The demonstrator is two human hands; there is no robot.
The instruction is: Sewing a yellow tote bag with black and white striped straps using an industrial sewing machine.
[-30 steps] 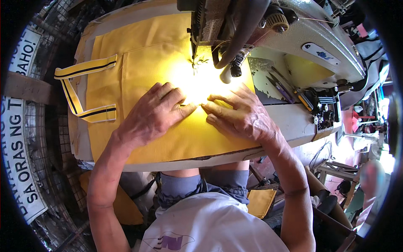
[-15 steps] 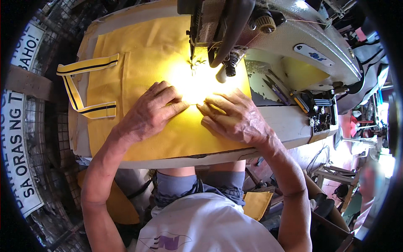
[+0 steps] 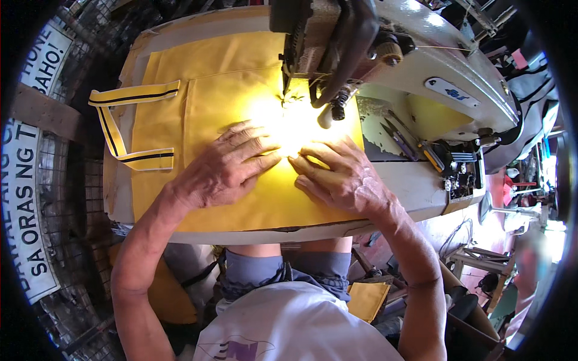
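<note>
- My left hand lies flat at centre frame, fingers spread, palm down on the yellow fabric. Nothing pinched; it only presses the cloth.
- My right hand sits just right of it, also flat on the cloth, fingers extended and close together, pointing toward the left hand's fingertips. The two sets of fingertips are near each other; I cannot tell whether they touch.
- The fabric covers most of the pale surface, from upper left to centre, with its near edge along the surface's front rim.
- A strap, yellow with black stripes, forms a loop at the fabric's left edge, left of centre in the frame.
- The sewing machine fills the upper right. Its needle area is just above both hands, over a brightly lit patch of cloth.
- Small tools, including a yellow-handled one, lie on the surface right of the fabric, under the machine's arm.
- A white sign with dark letters runs down the far left edge.
</note>
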